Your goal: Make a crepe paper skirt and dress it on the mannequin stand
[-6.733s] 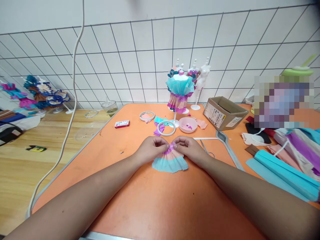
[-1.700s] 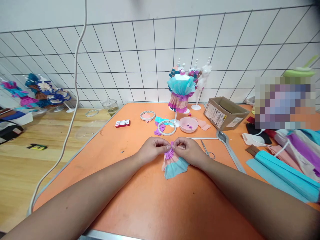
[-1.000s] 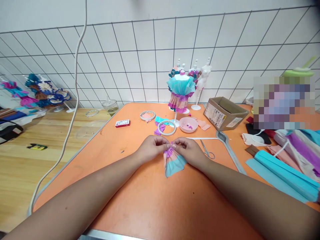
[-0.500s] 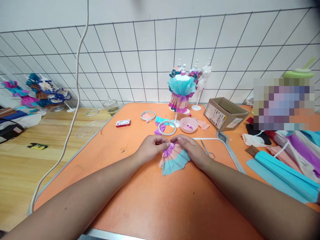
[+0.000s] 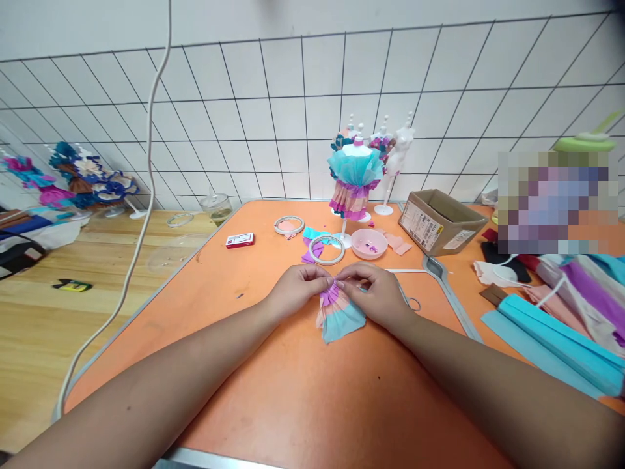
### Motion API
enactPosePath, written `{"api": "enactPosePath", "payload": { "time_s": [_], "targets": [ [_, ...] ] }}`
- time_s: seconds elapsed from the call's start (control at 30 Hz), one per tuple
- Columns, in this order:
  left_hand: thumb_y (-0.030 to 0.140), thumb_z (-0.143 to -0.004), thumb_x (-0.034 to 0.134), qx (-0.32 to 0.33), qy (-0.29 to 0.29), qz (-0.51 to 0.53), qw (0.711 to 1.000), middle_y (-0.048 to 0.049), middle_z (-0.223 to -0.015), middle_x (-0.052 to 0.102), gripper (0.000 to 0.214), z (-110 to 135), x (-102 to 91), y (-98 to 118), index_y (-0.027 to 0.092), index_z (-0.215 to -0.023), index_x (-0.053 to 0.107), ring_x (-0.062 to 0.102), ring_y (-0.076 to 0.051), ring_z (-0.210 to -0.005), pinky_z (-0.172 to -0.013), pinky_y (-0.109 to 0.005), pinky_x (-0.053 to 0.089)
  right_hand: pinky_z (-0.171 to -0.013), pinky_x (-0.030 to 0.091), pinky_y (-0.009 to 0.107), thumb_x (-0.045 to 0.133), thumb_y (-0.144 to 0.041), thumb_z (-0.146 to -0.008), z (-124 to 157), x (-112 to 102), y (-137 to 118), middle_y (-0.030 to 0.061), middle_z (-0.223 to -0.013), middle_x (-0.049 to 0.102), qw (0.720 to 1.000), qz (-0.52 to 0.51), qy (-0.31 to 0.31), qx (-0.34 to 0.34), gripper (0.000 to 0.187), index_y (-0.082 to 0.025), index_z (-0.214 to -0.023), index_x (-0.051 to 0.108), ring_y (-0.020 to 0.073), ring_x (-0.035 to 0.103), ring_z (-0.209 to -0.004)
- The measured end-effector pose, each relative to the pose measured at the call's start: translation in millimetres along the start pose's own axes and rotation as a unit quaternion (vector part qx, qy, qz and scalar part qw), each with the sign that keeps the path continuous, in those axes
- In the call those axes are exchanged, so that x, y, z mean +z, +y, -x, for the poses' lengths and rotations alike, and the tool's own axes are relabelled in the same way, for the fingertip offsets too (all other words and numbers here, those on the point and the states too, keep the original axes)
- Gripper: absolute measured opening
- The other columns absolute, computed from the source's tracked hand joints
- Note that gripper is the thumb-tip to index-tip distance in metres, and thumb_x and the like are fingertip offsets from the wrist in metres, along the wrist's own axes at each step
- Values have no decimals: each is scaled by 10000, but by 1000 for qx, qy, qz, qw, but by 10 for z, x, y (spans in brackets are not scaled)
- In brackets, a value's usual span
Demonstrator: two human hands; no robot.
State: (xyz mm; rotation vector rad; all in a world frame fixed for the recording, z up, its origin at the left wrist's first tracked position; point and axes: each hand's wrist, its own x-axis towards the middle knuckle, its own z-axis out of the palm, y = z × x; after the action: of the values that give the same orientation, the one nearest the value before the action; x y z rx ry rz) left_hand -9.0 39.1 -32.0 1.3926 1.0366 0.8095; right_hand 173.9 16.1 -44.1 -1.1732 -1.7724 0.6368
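Your left hand (image 5: 295, 294) and right hand (image 5: 381, 296) pinching the ruffle (image 5: 342, 319), labelled carton (image 5: 420, 225) at your two o'clock, red box (image 5: 240, 241) at ten, print on both too small to read

Ruffled piece (image 5: 344, 323) matt, crinkled, paper-like; tabletop (image 5: 293, 391) smooth, glossy.

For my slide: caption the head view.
Left hand and right hand pinch a pleated purple, peach and blue crepe-like fan over an orange tabletop.
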Motion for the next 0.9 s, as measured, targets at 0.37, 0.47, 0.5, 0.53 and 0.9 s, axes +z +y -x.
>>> {"api": "enactPosePath", "payload": {
  "time_s": [0.37, 0.47, 0.5, 0.53, 0.9],
  "targets": [
    [287, -656, 751, -62, -34, 201, 977, -67, -749, 705, 214, -21, -76, -16, 113, -769, 698, 638, -169, -699, -740, -311, 466, -807, 519, 286, 604, -255, -848, 44, -18, 26, -18, -1072, 697, 984, 118, 16, -134, 184, -303, -968, 734, 160, 656, -953],
    [259, -654, 751, -75, -49, 185, 979, -58, -742, 703, 194, -15, -72, 0, 122, -781, 700, 633, -160, -690, -730, -302, 464, -818, 516, 293, 597, -221, -846, 50, -9, 11, -19, -1083, 693, 983, 122, 26, -137, 198, -305, -961, 734, 163, 650, -972],
    [239, -647, 755, -76, -48, 174, 981, -57, -744, 703, 185, -14, -69, 3, 122, -778, 699, 632, -158, -697, -732, -299, 463, -825, 514, 294, 596, -214, -844, 50, -3, 9, -20, -1078, 694, 983, 119, 28, -135, 198, -304, -955, 733, 164, 648, -974],
    [222, -640, 757, -74, -44, 164, 983, -57, -747, 702, 177, -14, -67, 4, 122, -773, 697, 631, -158, -706, -735, -295, 462, -831, 511, 294, 598, -207, -841, 47, 2, 10, -20, -1071, 695, 985, 113, 31, -129, 197, -301, -951, 731, 164, 646, -974],
    [221, -695, 730, -73, 17, 191, 979, -55, -827, 686, 211, -29, -39, 34, 123, -876, 684, 629, -144, -758, -735, -273, 506, -693, 400, 331, 612, -425, -796, 109, -59, -202, 38, -792, 605, 973, 176, 52, -141, 213, -212, -795, 620, 193, 525, -764]
  ]
}}
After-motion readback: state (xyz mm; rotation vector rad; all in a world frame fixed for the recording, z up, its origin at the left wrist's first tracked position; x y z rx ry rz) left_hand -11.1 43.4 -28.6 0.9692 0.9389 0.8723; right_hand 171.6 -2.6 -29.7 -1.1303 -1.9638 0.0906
